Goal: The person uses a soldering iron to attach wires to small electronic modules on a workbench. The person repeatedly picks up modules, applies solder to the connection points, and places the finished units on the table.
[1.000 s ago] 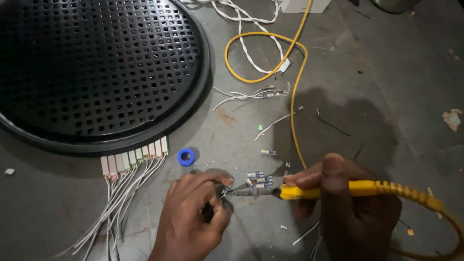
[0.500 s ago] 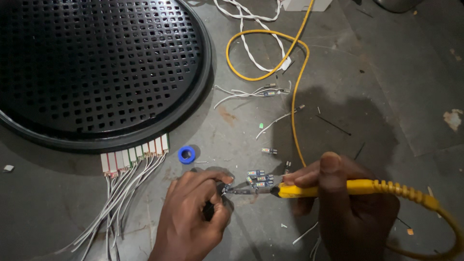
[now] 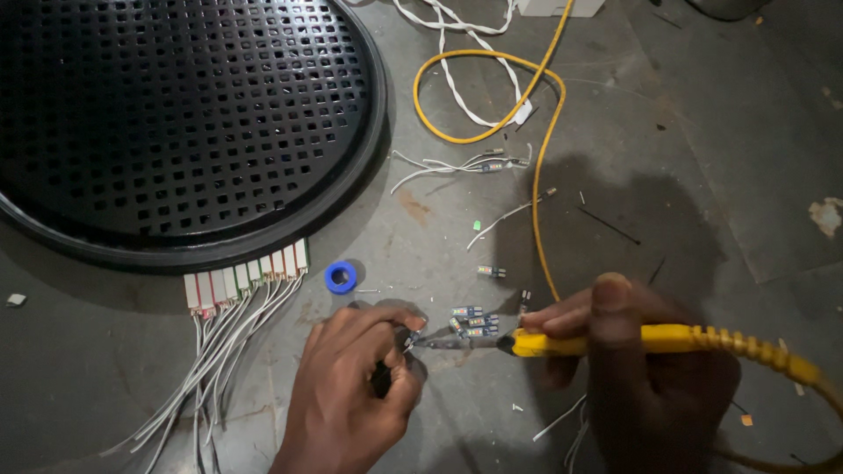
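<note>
We are at the soldering step: our right hand (image 3: pixel 650 369) grips the yellow-handled soldering iron (image 3: pixel 615 341), its metal tip pointing toward nine o'clock and meeting the tiny wired component (image 3: pixel 409 341) that our left hand (image 3: pixel 356 386) pinches closed between thumb and fingertips on the grey floor. Just at twelve o'clock of the tip lies a cluster of small bulb-like parts (image 3: pixel 470 320); the blue tape ring (image 3: pixel 341 276) sits at eleven, below the black perforated round grille (image 3: pixel 167 123). Next, we judge, calls for a steady tip and a firm pinch.
</note>
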`<action>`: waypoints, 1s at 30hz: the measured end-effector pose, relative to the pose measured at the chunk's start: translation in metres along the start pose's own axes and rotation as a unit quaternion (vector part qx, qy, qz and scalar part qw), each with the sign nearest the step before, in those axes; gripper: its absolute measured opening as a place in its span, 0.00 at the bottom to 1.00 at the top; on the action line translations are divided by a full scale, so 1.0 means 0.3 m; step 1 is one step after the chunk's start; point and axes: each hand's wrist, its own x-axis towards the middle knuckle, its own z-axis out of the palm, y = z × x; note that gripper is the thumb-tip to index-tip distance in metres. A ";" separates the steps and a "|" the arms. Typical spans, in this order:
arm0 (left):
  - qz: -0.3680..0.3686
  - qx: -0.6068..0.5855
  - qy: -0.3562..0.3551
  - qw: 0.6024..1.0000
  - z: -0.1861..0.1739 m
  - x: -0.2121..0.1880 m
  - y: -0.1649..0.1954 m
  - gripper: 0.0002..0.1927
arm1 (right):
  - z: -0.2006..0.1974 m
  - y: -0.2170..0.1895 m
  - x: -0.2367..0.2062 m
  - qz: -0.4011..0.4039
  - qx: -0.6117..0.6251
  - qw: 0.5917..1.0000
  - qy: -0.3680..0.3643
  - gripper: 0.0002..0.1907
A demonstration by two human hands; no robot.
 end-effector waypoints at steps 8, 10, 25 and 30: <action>0.008 -0.003 0.002 1.000 -0.005 0.001 0.005 0.12 | 0.008 -0.004 -0.003 0.031 -0.004 1.000 -0.001 0.20; 0.011 0.001 0.000 1.000 -0.006 0.004 0.005 0.12 | 0.008 -0.003 -0.004 0.016 -0.016 1.000 -0.008 0.19; 0.006 0.004 0.009 1.000 0.004 0.007 0.004 0.11 | -0.007 -0.006 -0.017 0.027 -0.027 0.999 -0.020 0.22; -0.008 0.009 -0.005 1.000 0.001 0.005 0.005 0.11 | 0.008 -0.010 -0.017 0.019 -0.012 1.000 0.014 0.21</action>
